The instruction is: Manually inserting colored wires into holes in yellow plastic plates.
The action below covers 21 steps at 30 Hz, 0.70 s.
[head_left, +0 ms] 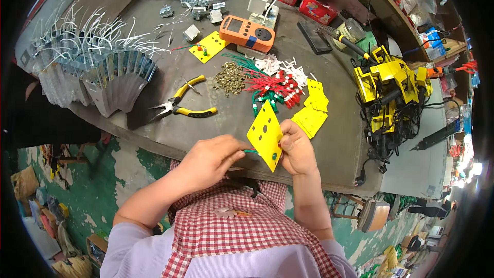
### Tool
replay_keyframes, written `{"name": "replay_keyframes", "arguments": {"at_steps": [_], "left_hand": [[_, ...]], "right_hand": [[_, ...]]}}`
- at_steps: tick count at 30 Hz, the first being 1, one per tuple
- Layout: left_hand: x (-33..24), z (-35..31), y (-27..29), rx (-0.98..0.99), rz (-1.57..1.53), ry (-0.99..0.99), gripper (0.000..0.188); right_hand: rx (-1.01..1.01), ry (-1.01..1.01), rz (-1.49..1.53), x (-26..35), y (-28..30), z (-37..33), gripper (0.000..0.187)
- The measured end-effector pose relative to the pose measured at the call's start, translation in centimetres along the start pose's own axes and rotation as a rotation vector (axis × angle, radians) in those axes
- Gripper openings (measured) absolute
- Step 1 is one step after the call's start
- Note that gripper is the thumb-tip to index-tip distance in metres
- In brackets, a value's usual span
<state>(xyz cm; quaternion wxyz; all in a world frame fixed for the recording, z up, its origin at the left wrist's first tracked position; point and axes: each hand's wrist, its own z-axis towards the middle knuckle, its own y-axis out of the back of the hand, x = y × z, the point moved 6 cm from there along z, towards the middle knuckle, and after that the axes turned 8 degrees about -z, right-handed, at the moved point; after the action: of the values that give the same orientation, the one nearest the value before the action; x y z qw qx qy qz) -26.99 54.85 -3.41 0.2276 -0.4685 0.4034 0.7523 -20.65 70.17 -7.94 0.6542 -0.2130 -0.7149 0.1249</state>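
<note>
My right hand [299,150] grips a yellow plate with holes [263,135] by its right edge, holding it tilted above the table's front edge. A small green indicator light [274,156] sits in the plate's lower corner; a bit of red shows by my right thumb. My left hand [213,160] is closed on thin green wires [250,151] at the plate's left side. Beyond the plate lie red indicator lights with wires [272,83], a heap of brass-coloured nuts [230,78] and white plastic pieces [293,72]. More yellow plates [311,116] are stacked to the right.
Yellow-handled pliers [193,111] lie on the grey table [170,136]. An orange meter [247,34] stands behind the parts, near a yellow plate with lights [207,49]. Metal housings with white wires [103,72] fill the left; yellow frames with black cables [391,82] are piled right.
</note>
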Motion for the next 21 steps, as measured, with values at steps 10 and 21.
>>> {"name": "replay_keyframes", "arguments": {"at_steps": [10, 21], "left_hand": [[-0.7, -0.8, -0.1, -0.046, 0.075, -0.04, 0.014], [-0.9, -3.1, 2.1, 0.21, 0.116, 0.116, 0.018]], "right_hand": [[0.118, 0.506, -1.56, 3.5, -9.5, -1.9, 0.054], [0.429, 0.15, -1.231, 1.3, -6.9, -2.2, 0.021]]}}
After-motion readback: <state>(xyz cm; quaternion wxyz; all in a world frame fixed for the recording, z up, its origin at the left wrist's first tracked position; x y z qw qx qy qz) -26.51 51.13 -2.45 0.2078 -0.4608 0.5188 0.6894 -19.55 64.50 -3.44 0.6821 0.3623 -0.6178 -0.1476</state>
